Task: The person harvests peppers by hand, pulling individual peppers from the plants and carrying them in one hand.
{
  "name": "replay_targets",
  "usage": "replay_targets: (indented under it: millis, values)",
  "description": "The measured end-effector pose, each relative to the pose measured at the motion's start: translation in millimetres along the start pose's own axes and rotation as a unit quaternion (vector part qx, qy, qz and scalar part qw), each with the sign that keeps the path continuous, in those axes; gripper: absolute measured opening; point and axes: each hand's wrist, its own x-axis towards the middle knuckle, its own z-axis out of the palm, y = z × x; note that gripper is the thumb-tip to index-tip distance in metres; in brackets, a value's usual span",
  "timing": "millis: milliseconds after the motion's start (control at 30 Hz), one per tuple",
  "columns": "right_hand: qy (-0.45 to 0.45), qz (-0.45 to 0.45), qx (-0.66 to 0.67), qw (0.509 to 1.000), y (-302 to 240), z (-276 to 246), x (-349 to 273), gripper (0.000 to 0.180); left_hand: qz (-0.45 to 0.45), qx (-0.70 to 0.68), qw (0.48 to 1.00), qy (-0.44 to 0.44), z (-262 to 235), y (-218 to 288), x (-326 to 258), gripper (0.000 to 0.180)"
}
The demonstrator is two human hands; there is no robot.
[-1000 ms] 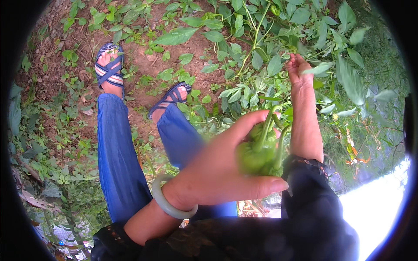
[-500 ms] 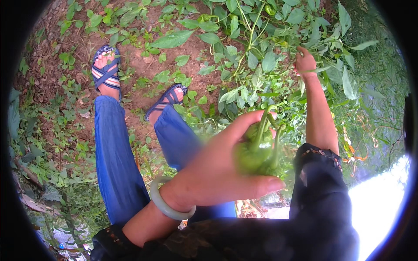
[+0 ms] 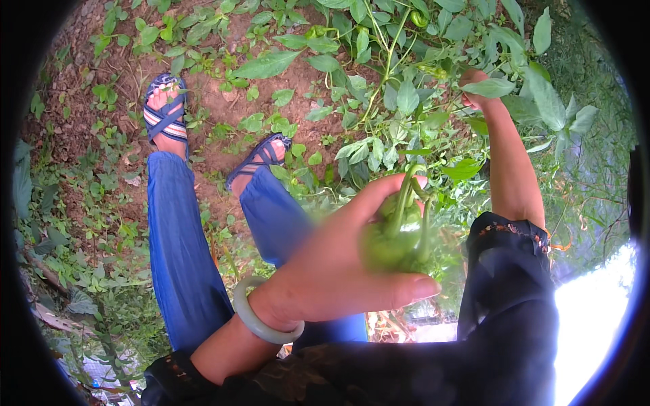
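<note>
My left hand (image 3: 338,260), with a pale bangle (image 3: 254,314) at its wrist, is closed around several green peppers (image 3: 396,237). Their curved stems stick up past the fingers, and the peppers look blurred so near the camera. Farther off, at the upper right, my right hand (image 3: 479,95) reaches into a pepper plant (image 3: 406,98). Its fingers are curled in, partly covered by a leaf, beside a small green pepper (image 3: 433,70). What those fingers grip is hidden. Another green pepper (image 3: 419,18) hangs higher on the plant.
My sandalled feet (image 3: 164,111) stand on brown soil (image 3: 217,162) with low weeds around them. Feathery green growth (image 3: 589,176) fills the right side. Dry stalks (image 3: 393,327) lie below my left hand.
My right hand has shifted slightly right and farther off, its forearm swinging right. Leaves around it have moved, one now lying across the hand. My left hand keeps the peppers, almost unmoved.
</note>
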Motion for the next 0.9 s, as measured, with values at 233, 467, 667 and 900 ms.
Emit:
replay_targets:
  millis: [233, 467, 667, 900]
  values:
    - [0.08, 0.024, 0.156, 0.984, 23.8, 1.9, -22.7, 0.017, -0.006, -0.016, 1.0, 0.006, 2.3, 0.7, 2.6, 0.092]
    - [0.107, -0.052, 0.249, 0.961, 29.1, 12.0, -41.5, 0.014, 0.017, -0.067, 0.998, 0.002, 6.9, -1.2, 7.2, 0.093]
    - [0.045, -0.08, 0.342, 0.935, 31.9, 0.7, -54.3, 0.009, 0.01, -0.065, 0.998, 0.006, 9.0, 1.0, 9.9, 0.094]
    - [-0.001, -0.073, 0.514, 0.855, 32.1, -3.4, -65.8, 0.007, 0.006, -0.061, 0.998, -0.003, 9.2, 0.5, 9.8, 0.095]
